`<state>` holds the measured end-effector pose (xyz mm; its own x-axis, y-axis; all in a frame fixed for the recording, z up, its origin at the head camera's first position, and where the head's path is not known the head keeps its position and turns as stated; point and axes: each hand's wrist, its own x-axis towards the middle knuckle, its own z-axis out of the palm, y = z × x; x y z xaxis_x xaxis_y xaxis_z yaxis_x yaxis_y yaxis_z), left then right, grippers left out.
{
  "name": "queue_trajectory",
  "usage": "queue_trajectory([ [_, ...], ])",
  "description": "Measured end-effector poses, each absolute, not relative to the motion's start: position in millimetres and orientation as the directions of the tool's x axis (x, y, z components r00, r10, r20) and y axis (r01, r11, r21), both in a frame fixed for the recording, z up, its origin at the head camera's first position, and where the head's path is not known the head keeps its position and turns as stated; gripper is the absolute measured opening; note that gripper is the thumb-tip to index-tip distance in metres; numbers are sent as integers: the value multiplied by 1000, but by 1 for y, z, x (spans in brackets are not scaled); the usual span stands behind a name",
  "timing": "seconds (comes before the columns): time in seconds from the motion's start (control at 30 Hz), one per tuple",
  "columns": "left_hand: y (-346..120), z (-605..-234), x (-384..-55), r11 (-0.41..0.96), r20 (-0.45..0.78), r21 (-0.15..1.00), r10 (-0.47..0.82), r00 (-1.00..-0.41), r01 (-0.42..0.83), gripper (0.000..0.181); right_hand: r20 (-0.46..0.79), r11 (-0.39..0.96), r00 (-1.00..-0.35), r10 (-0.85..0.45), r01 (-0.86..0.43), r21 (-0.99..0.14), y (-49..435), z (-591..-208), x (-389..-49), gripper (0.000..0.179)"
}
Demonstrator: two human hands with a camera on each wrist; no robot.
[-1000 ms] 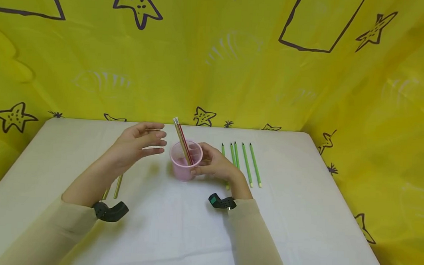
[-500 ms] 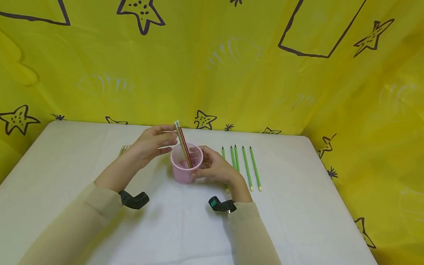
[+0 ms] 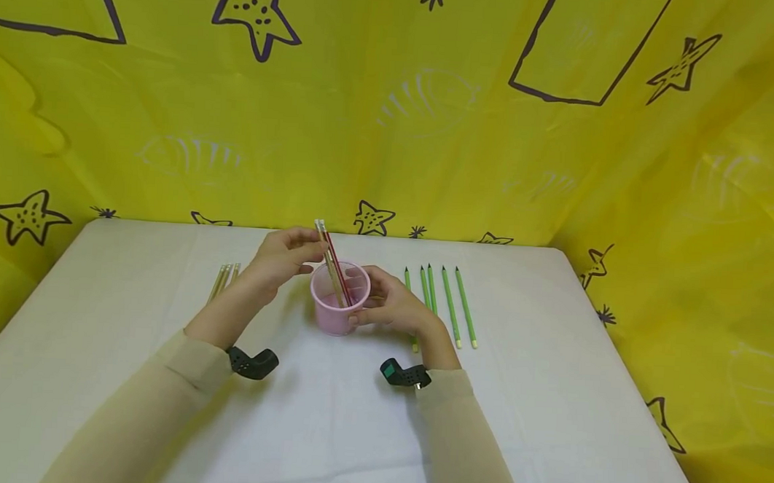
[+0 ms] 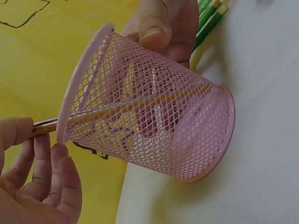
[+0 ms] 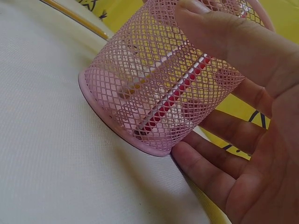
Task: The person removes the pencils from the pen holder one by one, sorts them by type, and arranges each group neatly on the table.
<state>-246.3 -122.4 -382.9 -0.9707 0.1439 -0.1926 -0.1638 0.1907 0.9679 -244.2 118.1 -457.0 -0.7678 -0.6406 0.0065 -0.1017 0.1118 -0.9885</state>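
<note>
A pink mesh pencil cup (image 3: 334, 320) is in the middle of the head view, and my right hand (image 3: 393, 300) grips its right side. Inside lean a gold pencil (image 3: 330, 269) and a red pencil (image 3: 338, 264), their upper ends above the rim. My left hand (image 3: 284, 256) pinches the gold pencil between thumb and finger just outside the rim (image 4: 62, 129), as the left wrist view shows; its other fingers are loosely bent. Whether the red pencil is in that pinch too, I cannot tell. Through the mesh, the right wrist view shows the red pencil's lower part (image 5: 173, 97).
Several green pencils (image 3: 451, 307) lie in a row on the white table (image 3: 576, 397), right of the cup. More gold pencils (image 3: 219, 282) lie at left, partly hidden by the left forearm. Yellow patterned cloth (image 3: 301, 120) hangs behind and at the sides.
My left hand has moved right to the pencils in the cup and gone from loosely spread fingers to a pinch. The pencils shift slightly; my right hand keeps its grip on the cup.
</note>
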Motion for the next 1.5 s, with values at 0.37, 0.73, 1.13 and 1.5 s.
queue_trajectory([
  [0.37,-138,-368,-237,-52,-117,991,142,-983,-125,28,-11,126,-780,-626,-87,-988,117,-457,-244,79],
  [0.73,-152,-348,-226,-196,-43,978,166,-985,-76,25,-15,142,-785,-619,-93,-985,117,-457,-243,81],
  [1.13,-180,-330,-215,-261,17,965,128,-992,-17,26,-24,141,-781,-623,-82,-987,118,-459,-243,80],
  [1.5,-203,-335,-207,-190,-29,980,156,-987,-59,28,-30,140,-780,-625,-74,-987,118,-457,-242,80],
])
